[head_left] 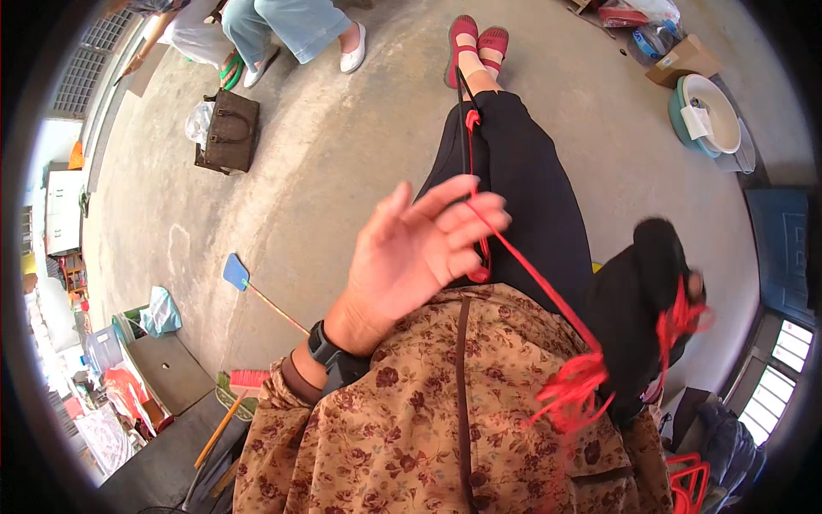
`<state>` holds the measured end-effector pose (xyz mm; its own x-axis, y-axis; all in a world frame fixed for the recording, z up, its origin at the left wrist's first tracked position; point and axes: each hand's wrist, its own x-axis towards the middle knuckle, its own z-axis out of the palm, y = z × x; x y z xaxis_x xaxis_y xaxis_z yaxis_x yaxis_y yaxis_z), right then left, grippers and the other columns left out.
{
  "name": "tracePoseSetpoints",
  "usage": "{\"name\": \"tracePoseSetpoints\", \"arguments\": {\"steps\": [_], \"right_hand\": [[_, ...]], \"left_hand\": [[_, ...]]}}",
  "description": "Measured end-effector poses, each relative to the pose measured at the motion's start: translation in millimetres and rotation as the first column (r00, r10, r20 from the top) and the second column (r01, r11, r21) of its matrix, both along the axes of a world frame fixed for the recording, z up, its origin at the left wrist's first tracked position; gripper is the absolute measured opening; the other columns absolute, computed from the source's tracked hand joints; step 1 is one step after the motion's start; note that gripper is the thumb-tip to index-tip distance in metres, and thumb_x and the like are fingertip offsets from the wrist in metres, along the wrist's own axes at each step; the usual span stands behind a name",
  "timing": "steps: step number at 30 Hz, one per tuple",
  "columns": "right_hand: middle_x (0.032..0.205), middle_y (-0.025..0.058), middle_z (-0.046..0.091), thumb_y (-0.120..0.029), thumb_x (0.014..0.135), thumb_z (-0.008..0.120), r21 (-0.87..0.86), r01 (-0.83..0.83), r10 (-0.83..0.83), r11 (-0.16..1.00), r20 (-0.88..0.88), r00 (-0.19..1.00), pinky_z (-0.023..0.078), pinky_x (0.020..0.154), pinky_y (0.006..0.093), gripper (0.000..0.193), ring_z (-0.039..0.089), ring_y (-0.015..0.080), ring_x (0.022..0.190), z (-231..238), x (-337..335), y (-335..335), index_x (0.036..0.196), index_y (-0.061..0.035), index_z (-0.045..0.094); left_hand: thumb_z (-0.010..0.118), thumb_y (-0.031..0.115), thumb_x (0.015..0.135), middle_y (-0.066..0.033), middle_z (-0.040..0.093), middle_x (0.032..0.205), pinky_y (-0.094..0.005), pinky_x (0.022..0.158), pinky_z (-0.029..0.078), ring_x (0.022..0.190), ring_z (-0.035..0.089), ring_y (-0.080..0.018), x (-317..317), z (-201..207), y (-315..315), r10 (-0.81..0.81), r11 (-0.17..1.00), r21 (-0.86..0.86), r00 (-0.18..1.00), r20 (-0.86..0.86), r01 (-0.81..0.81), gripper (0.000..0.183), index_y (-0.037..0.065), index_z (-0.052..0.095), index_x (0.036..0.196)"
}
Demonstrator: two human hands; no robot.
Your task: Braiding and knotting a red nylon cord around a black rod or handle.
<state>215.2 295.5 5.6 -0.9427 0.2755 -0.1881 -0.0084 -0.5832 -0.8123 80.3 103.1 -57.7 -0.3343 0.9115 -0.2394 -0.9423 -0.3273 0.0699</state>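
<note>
Red cord (538,276) stretches from a black cord loop (465,141) near my shoes, over my lap, to a loose bunch of red strands (575,390) in front of my jacket. My left hand (415,244) is open, palm up with fingers apart, and the cord passes at its fingertips. To the right my right hand (644,300), in a black glove with a bare fingertip showing, is smeared by motion. It appears closed on more red strands (682,319), which hang from its fingers. A red knot (473,120) sits on the cord near my shins.
A brown handbag (233,133) stands on the concrete floor at the far left, near another person's legs (291,30). A blue fly swatter (237,272) and a red broom (248,379) lie left. Basins (712,116) and a cardboard box (685,60) stand far right.
</note>
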Motion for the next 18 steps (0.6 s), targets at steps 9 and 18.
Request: {"name": "tracePoseSetpoints", "arguments": {"steps": [9,18], "right_hand": [[0.091,0.0078,0.063,-0.026,0.085,0.066,0.503,-0.467,0.314,0.727,0.361,0.878,0.048,0.074,0.0295,0.032,0.060,0.0152,0.081,-83,-29,-24,0.103,-0.0010,0.059],[0.072,0.0103,0.061,-0.023,0.079,0.074,0.694,-0.561,0.294,0.452,0.478,0.828,0.046,0.066,0.0286,0.027,0.057,0.0128,0.068,-93,-32,-48,0.087,0.0008,0.063]], "left_hand": [[0.051,0.029,0.093,0.0027,0.033,0.065,-0.0233,0.047,0.033,0.059,0.037,-0.0103,-2,-36,-48,0.073,0.945,-0.315,0.996,-0.059,-0.088,0.033,0.002,0.057,0.111],[0.057,0.019,0.094,0.0085,0.033,0.055,-0.0195,0.040,0.019,0.044,0.025,-0.0026,12,-32,-79,-0.177,0.826,-0.560,0.914,-0.365,-0.064,0.017,0.005,0.057,0.102]]}}
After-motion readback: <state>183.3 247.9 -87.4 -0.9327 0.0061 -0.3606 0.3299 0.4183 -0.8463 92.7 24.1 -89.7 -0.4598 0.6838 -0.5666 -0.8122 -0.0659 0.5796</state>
